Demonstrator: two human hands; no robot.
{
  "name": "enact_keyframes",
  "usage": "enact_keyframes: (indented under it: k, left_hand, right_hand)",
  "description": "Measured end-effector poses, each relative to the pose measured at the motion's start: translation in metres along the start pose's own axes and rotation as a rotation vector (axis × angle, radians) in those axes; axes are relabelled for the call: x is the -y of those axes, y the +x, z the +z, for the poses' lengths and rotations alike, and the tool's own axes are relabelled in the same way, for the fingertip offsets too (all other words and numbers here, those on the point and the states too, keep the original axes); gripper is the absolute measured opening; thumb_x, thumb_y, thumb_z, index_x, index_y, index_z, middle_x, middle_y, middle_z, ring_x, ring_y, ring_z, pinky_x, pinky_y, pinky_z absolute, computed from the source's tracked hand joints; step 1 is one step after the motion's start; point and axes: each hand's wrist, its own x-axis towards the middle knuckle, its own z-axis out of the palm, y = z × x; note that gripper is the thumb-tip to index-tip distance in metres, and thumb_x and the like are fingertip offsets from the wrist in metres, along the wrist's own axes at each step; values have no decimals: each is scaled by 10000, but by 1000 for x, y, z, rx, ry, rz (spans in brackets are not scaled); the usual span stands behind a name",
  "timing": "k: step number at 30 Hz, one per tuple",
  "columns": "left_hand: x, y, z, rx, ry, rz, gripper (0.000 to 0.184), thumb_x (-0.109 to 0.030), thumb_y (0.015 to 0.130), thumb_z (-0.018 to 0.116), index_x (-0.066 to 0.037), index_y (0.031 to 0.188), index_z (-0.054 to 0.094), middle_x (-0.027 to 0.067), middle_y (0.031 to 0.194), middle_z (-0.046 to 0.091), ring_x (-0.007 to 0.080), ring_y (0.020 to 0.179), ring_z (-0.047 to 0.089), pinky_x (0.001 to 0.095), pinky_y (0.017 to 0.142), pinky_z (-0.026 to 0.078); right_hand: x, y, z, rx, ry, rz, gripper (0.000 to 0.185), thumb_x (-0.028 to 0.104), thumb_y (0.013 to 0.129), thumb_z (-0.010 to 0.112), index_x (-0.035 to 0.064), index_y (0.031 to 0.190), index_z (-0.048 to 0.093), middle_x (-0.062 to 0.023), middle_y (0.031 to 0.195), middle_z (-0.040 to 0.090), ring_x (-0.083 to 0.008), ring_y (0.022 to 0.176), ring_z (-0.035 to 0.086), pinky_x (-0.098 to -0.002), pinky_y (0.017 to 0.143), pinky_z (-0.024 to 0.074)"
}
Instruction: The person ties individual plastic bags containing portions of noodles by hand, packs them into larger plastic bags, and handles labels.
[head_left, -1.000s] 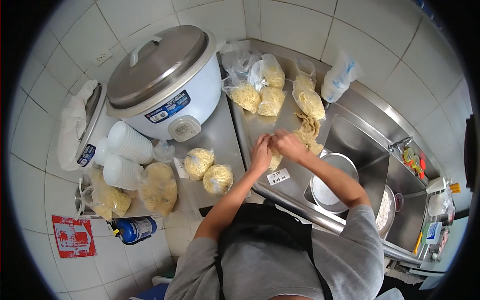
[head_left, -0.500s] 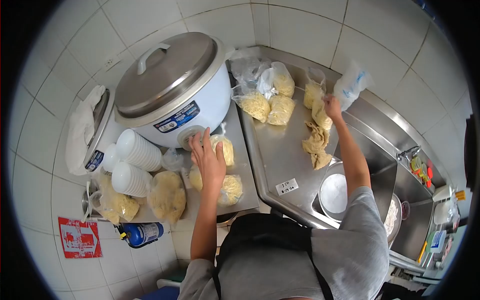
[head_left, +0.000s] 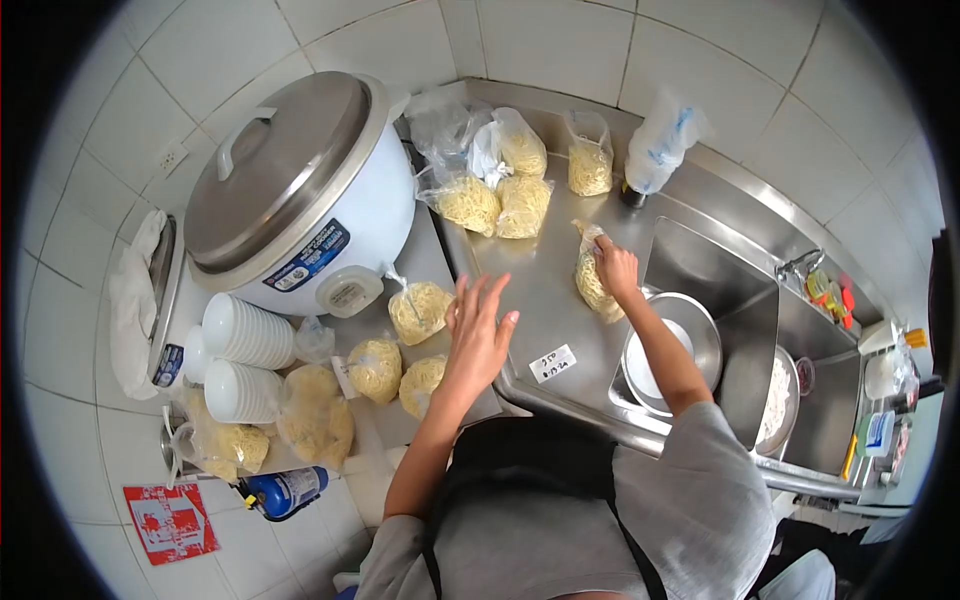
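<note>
In the head view my right hand [head_left: 614, 266] grips the upper part of a clear bag of noodles [head_left: 594, 285] over the steel counter [head_left: 540, 300]. With fingers spread and nothing in it, my left hand [head_left: 482, 338] hovers near the counter's left edge. Beside it, to the left, are three tied noodle bags: an upper one [head_left: 419, 310], a lower left one [head_left: 374, 370] and a lower right one [head_left: 423, 384], partly hidden by my left arm. A handwritten label [head_left: 553, 363] lies on the steel counter. One more noodle bag [head_left: 590, 168] stands farther back.
A large cooker [head_left: 300, 200] stands at the left, with stacked white bowls [head_left: 245, 335] and bigger noodle bags [head_left: 315, 410] before it. More noodle bags [head_left: 468, 204] sit at the back. On the right are sinks [head_left: 715, 275] and a metal bowl [head_left: 690, 330].
My right hand has brought the noodle bag nearer from the back. The crumpled tan cloth-like item is no longer seen. My left hand has shifted right, and three tied bags now show at the left.
</note>
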Motion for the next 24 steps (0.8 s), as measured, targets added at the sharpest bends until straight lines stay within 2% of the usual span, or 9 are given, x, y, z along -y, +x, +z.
enact_keyframes:
  k: [5, 8, 9, 12, 15, 17, 19, 22, 24]
  left_hand:
    - [6, 2, 13, 178, -8, 61, 479, -208, 874, 519, -101, 1313, 359, 152, 1299, 390, 376, 1292, 239, 472, 1024, 200]
    - [10, 1, 20, 271, -14, 56, 489, -215, 876, 518, -94, 1316, 345, 156, 1281, 403, 352, 1260, 293, 453, 1014, 222]
    - [9, 4, 21, 284, -44, 60, 487, -215, 876, 519, -95, 1315, 346, 158, 1275, 407, 343, 1247, 313, 449, 1011, 227]
    - [2, 17, 24, 246, -104, 113, 484, -199, 880, 512, -53, 1305, 331, 177, 1230, 432, 336, 1170, 397, 436, 959, 306]
    - [-2, 30, 25, 243, -245, 29, 497, -185, 880, 511, -32, 1309, 312, 200, 1174, 460, 344, 1036, 493, 415, 862, 401]
    - [-7, 36, 17, 257, -268, -61, 518, -174, 872, 524, -33, 1318, 300, 211, 1117, 484, 356, 891, 562, 401, 766, 458]
    - [4, 38, 22, 206, -250, -78, 530, -197, 871, 543, -47, 1322, 312, 175, 1094, 497, 278, 799, 574, 369, 744, 463]
    - [17, 35, 33, 172, -150, -126, 600, -249, 838, 595, -55, 1329, 311, 166, 1106, 499, 248, 749, 588, 355, 715, 468]
    - [26, 33, 48, 116, -102, -147, 671, -297, 809, 628, -55, 1339, 296, 174, 1123, 492, 266, 770, 589, 369, 724, 464]
  right_hand:
    - [-18, -27, -23, 198, -15, -52, 174, 144, 787, 539, 119, 948, 603, -195, 682, 598, -396, 648, 578, -476, 583, 462]
    - [-8, -20, -43, 238, 136, -150, 130, 140, 791, 551, 80, 891, 607, -206, 680, 587, -404, 636, 566, -468, 572, 447]
    - [18, -5, -66, 309, 127, -74, 117, 137, 800, 554, 35, 837, 595, -211, 670, 571, -410, 628, 549, -464, 562, 424]
    - [70, 14, -104, 219, 341, -125, 131, 136, 807, 564, 6, 816, 572, -218, 663, 548, -383, 603, 534, -422, 557, 415]
    - [73, 20, -100, 378, 563, -179, 136, 142, 820, 584, 10, 828, 550, -145, 641, 543, -261, 566, 513, -351, 562, 410]
    - [76, 28, -101, 277, 717, -92, 123, 126, 826, 592, 17, 847, 539, -80, 660, 517, -172, 589, 470, -304, 567, 395]
    - [79, 31, -88, 205, 923, -50, 106, 88, 841, 585, 25, 857, 502, 12, 711, 459, -71, 646, 413, -249, 571, 377]
    - [85, 24, -50, 383, 797, 58, 137, 89, 835, 594, 24, 851, 475, 10, 730, 459, -73, 658, 415, -237, 571, 379]
    - [90, 23, -19, 285, 1011, 5, 169, 123, 832, 606, 34, 847, 464, 10, 738, 457, -81, 663, 419, -247, 572, 382]
